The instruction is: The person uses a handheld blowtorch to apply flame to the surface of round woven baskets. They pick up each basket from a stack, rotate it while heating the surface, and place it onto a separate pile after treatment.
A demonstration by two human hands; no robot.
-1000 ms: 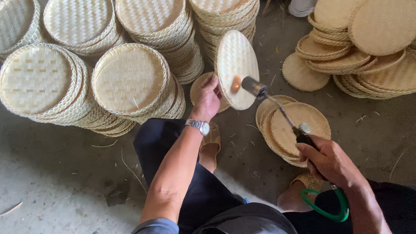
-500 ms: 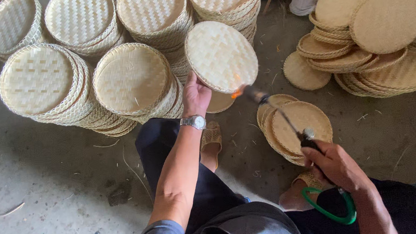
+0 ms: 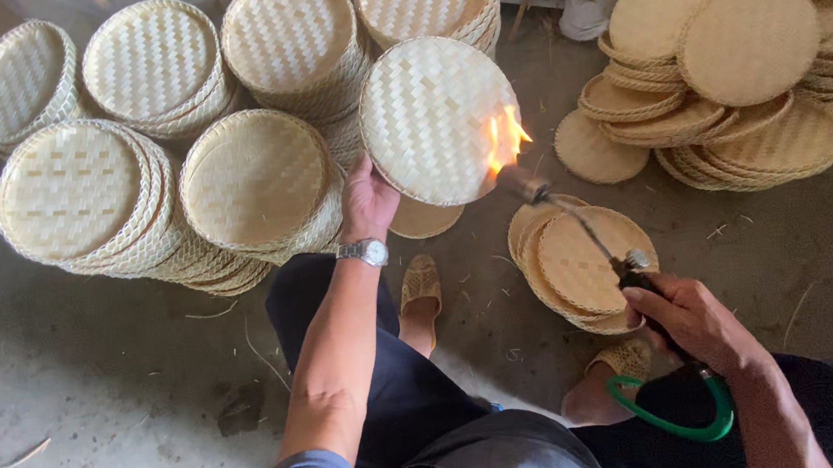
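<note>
Concrete floor (image 3: 99,392): tray (image 3: 436,117) (left-hand (image 3: 366,203) grip)

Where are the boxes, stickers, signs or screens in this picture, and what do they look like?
None show here, only stacks of round woven bamboo trays on the floor.
The left hand holds one woven bamboo tray up.
The right hand aims a lit gas torch at its edge.

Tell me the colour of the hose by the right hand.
Green; the hose loops below the right hand, clearest in the head view.
</note>
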